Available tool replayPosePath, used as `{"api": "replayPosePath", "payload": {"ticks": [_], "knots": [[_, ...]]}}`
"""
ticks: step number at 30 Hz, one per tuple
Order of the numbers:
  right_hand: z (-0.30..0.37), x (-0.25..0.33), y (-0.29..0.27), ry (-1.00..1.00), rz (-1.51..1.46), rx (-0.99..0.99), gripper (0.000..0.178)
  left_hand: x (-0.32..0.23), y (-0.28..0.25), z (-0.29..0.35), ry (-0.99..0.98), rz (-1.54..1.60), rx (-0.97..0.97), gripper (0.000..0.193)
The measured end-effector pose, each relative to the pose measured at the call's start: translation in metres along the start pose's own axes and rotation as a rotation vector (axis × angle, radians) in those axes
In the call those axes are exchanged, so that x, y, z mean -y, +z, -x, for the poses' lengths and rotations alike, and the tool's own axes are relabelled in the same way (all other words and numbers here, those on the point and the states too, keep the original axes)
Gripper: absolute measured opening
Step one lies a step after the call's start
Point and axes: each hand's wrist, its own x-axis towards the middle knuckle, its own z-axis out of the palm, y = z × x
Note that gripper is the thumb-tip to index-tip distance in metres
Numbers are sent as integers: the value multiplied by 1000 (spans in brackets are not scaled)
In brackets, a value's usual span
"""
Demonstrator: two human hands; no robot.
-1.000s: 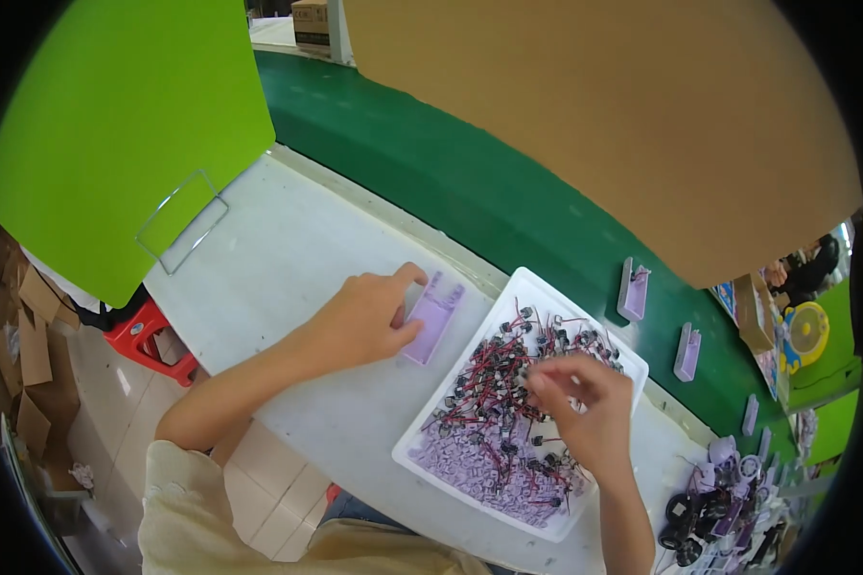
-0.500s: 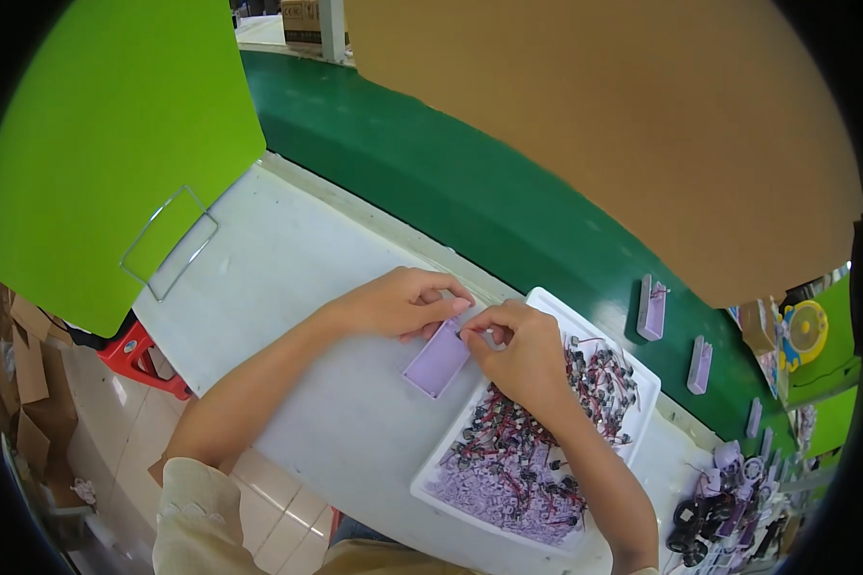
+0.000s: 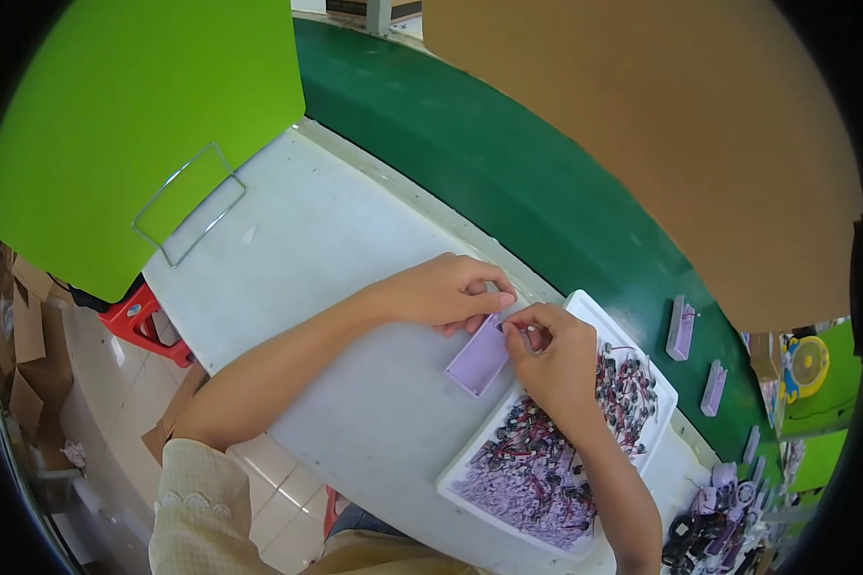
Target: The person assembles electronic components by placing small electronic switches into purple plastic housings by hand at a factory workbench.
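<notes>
A shallow purple plastic box (image 3: 476,364) lies tilted on the white worktop, its open side facing up. My left hand (image 3: 454,293) is closed around its far end, thumb and fingertips at the rim. From the other side my right hand (image 3: 553,356) pinches at the box's far right corner, where something small and dark shows; its kind is hidden by the fingers. Under my right wrist stands a white tray (image 3: 664,395) with a heap of small dark components on red and black wires (image 3: 532,436). Many little purple plastic pieces (image 3: 513,498) fill its near part.
Purple boxes like mine stand on the green belt (image 3: 431,125), one of them (image 3: 681,331) with wires. Purple and black parts (image 3: 719,517) are piled at the lower right. A green panel (image 3: 144,134) and a brown board (image 3: 662,125) rise around the worktop (image 3: 297,220). A red stool (image 3: 144,326) stands left.
The view has shifted, so the whole scene sits farther right in it. Both hands stay at the box's far end, with only slight finger movement.
</notes>
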Motion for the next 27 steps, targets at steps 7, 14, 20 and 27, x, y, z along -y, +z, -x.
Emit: {"api": "replayPosePath", "payload": {"ticks": [7, 14, 20, 27], "knots": [[0, -6, 3, -48, -14, 7, 6, 6, 0, -2, 16, 17, -2, 28], [-3, -1, -2, -59, -12, 42, 6, 5, -2, -1, 9, 24, 9, 28], [-5, -5, -3, -71, -68, 67, 6, 4, -2, -1, -9, 34, 14, 27], [-5, -4, 4, -69, -49, 45, 8, 5, -2, 1, -21, 18, -13, 27]]}}
